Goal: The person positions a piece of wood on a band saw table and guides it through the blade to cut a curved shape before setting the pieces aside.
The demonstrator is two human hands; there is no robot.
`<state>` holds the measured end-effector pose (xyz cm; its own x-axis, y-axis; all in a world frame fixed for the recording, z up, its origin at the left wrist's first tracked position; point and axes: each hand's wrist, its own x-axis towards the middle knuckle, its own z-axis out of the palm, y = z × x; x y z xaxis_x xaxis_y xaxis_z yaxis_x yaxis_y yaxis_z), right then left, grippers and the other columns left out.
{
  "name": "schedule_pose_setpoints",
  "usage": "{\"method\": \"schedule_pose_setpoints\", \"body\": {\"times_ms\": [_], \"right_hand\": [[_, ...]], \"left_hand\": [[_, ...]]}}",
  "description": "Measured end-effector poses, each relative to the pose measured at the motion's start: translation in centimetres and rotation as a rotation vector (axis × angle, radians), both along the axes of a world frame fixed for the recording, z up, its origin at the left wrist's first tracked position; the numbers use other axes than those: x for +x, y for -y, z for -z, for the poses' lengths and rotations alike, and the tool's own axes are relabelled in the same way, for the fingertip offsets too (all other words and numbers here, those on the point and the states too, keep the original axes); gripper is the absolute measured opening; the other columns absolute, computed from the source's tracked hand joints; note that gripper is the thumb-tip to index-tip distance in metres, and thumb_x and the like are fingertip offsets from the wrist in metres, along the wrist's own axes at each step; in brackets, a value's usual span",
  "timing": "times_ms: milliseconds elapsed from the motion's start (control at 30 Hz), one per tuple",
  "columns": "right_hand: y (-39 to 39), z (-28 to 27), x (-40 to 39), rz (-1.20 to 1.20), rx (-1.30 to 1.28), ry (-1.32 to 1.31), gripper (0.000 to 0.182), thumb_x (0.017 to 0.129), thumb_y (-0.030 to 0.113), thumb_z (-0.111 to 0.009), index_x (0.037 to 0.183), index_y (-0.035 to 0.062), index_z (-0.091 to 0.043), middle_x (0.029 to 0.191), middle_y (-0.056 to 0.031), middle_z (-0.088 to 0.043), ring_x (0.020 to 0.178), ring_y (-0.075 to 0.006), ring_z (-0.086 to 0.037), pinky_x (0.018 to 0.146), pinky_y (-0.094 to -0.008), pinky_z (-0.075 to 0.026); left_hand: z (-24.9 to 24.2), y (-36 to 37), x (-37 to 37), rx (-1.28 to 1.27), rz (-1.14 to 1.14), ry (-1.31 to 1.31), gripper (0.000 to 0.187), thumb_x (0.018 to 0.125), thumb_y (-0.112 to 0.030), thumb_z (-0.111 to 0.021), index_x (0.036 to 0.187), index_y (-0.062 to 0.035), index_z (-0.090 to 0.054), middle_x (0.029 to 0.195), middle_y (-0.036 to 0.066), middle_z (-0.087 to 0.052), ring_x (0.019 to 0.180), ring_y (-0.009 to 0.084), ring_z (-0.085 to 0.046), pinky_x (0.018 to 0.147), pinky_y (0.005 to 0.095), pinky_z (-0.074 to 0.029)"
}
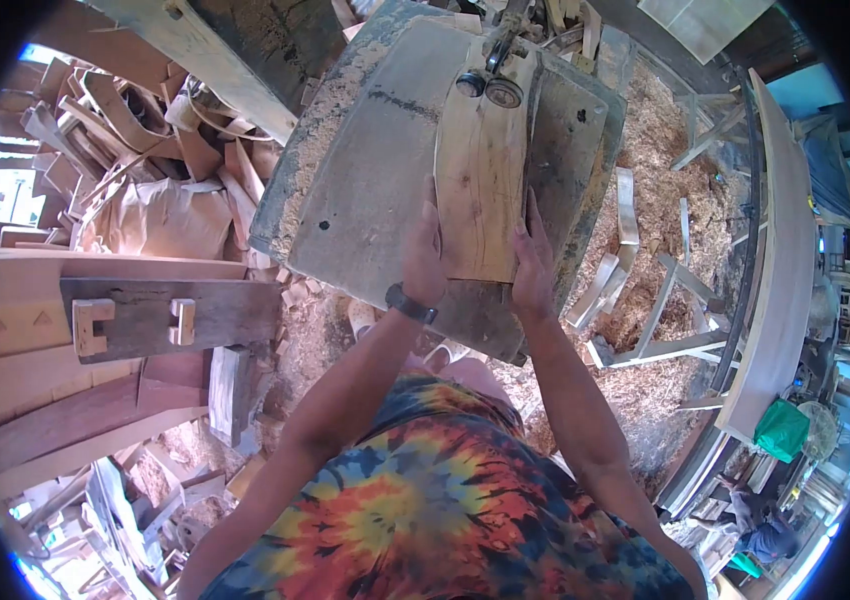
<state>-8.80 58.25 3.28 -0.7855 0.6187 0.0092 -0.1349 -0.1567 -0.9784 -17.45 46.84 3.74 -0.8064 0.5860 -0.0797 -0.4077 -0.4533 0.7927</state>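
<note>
A thick wooden board (482,190) with dark pencil-like lines along its grain lies lengthwise on the grey, dusty table of a saw (365,150). Against its left edge presses my left hand (425,255), fingers stretched forward, with a dark watch on the wrist. My right hand (535,265) holds the opposite edge in the same way, so the board is gripped between both hands. Over the board's far end stands a metal guide with two round rollers (488,90). Whether a blade runs behind the rollers is hard to make out.
Curved wood offcuts (125,120) are heaped at the left. Below them, a dark plank (175,312) carries two small notched blocks. Shavings (665,130) cover the floor at right, around a wooden frame (660,310). A long curved board (780,240) stands farther right; another person (770,540) is at lower right.
</note>
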Motion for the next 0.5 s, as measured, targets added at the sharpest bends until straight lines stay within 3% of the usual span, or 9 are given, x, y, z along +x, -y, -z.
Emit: {"method": "schedule_pose_setpoints", "body": {"times_ms": [200, 500], "right_hand": [[-0.1, 0.4, -0.1, 0.054, 0.056, 0.009, 0.063, 0.104, 0.025, -0.047, 0.153, -0.0097, -0.028, 0.155, -0.0200, -0.039, 0.144, -0.0253, -0.036, 0.118, -0.0343, -0.026], [0.7, -0.9, -0.7, 0.090, 0.004, 0.015, 0.060, 0.104, 0.021, -0.045, 0.153, -0.0104, -0.028, 0.155, -0.0190, -0.040, 0.142, -0.0238, -0.038, 0.118, -0.0340, -0.027]], "left_hand": [[1.5, 0.2, -0.4, 0.056, 0.005, 0.024, 0.069, 0.105, -0.035, -0.035, 0.158, 0.0042, -0.014, 0.165, 0.015, -0.021, 0.152, 0.0249, -0.023, 0.123, 0.0360, -0.018], [1.1, 0.2, -1.1, -0.078, 0.000, -0.042, 0.066, 0.107, -0.031, -0.033, 0.158, 0.0042, -0.011, 0.166, 0.014, -0.018, 0.152, 0.0229, -0.021, 0.124, 0.0346, -0.015]]}}
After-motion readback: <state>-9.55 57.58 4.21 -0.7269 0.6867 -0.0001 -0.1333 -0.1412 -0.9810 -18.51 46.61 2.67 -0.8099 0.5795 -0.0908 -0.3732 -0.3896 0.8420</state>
